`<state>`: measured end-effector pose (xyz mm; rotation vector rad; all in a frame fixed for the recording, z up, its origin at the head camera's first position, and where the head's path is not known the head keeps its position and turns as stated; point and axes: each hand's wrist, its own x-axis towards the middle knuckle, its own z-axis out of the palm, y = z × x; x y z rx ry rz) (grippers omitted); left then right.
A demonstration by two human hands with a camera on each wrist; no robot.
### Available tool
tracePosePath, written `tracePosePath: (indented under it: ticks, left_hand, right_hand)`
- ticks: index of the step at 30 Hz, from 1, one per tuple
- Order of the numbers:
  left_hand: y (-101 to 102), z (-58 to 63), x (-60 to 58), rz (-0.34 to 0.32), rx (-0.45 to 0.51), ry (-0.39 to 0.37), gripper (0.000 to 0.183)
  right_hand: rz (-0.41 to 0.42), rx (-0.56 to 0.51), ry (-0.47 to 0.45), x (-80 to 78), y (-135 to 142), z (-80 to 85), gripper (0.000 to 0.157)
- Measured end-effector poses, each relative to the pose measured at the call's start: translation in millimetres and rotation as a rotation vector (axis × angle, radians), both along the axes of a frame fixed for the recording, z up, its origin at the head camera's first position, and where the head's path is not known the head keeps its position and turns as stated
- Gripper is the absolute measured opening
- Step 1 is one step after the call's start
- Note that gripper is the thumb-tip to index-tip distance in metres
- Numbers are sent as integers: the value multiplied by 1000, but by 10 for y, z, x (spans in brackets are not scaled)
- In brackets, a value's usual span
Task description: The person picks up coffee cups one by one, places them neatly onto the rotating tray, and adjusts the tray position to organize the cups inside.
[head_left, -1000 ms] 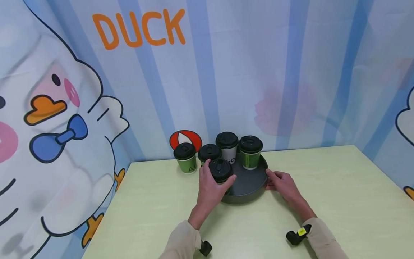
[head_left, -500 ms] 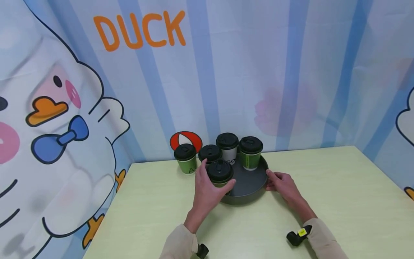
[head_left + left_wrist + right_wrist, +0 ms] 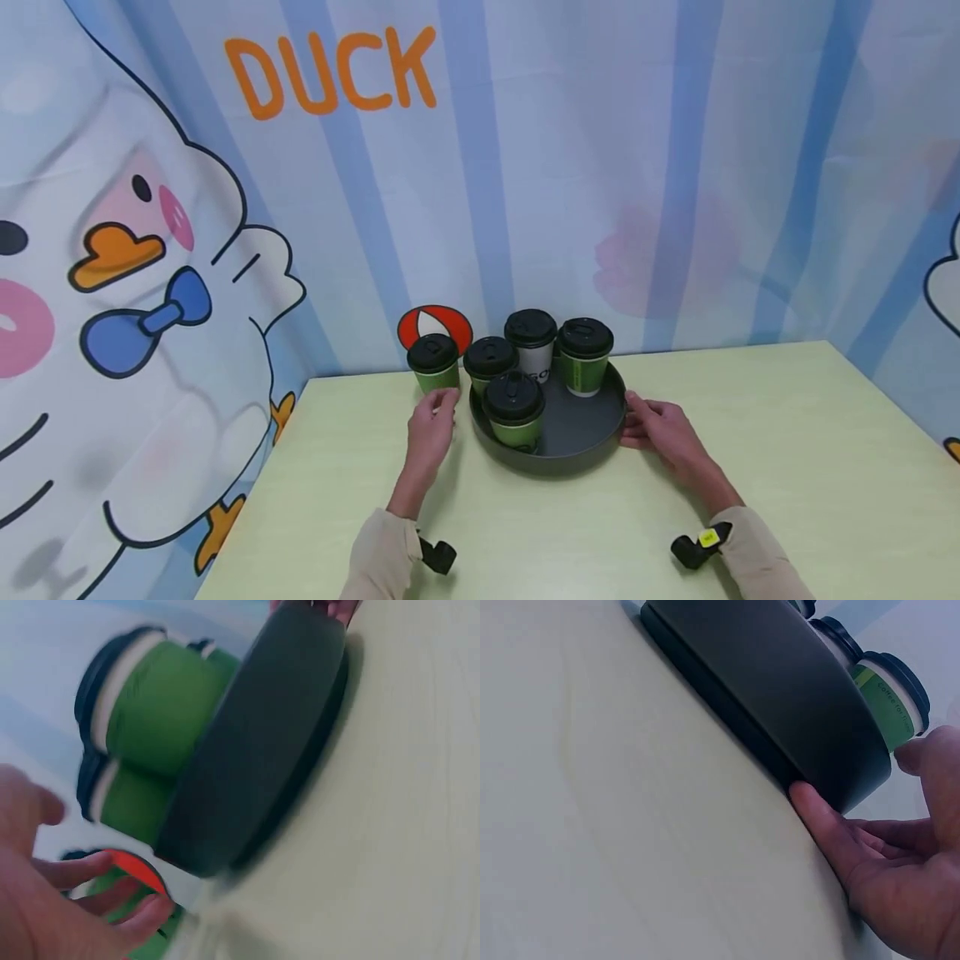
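Note:
My left hand (image 3: 431,433) is just in front of a lidded green paper coffee cup (image 3: 435,382) that stands on the table left of the round dark grey tray (image 3: 573,429). In the left wrist view its fingers (image 3: 142,919) are spread and overlap that cup, with nothing gripped. At the tray's right side, my right hand (image 3: 667,433) holds the edge, thumb at the rim and a finger (image 3: 821,817) low against the base. Inside the tray are a front green cup (image 3: 516,435), another green cup (image 3: 490,358) behind it, a white cup (image 3: 536,360) and a right-hand green cup (image 3: 584,375), all with black lids.
A pale yellow table (image 3: 570,533) carries everything. Behind it hangs a blue striped backdrop (image 3: 562,167) with a printed duck and orange letters, close to the rear cups. A black wrist camera (image 3: 437,556) sits at the left sleeve.
My left hand has let go of the front green cup, now standing in the tray, and moved left to the cup outside it. My right hand stays at the tray's edge.

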<state>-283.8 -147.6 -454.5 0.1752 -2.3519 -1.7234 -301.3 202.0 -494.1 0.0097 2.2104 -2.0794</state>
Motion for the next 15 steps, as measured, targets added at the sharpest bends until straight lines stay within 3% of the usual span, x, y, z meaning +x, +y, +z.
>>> tracePosePath:
  ticks: [2,6,15]
  left_hand:
    - [-30,-103,-35,-60,30,-82,48]
    - [-14,-254,-68,-159,126,-155,46]
    - [28,-325,-84,-198,205,-177,49]
  right_hand:
    - [14,-17,-24,-4,-1,8,70]
    - [35,-15,-50,-6,-22,36,71]
    - [65,-32,-70,28,-26,54,65]
